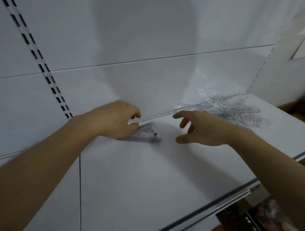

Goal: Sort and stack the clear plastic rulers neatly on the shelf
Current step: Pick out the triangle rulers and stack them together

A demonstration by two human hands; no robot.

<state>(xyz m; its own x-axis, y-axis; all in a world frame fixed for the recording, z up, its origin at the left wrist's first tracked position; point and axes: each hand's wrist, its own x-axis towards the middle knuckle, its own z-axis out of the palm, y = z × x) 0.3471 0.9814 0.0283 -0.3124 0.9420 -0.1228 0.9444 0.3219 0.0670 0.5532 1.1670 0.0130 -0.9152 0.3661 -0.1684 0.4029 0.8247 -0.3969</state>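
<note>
A small stack of clear plastic rulers (145, 135) lies on the white shelf (133, 177) near its back edge. My left hand (115, 119) is on the stack's left end, fingers curled over it. My right hand (199, 129) hovers to the right of the stack, fingers spread and loosely bent, holding nothing. A loose, tangled pile of clear rulers (233, 111) lies at the back right of the shelf, behind my right hand. The image is blurred, so the exact grip on the stack is unclear.
A white back panel (145, 45) rises behind the shelf, with a slotted upright rail (41, 67) at the left. The shelf's front edge (222, 206) runs diagonally at the lower right, with dark clutter below it.
</note>
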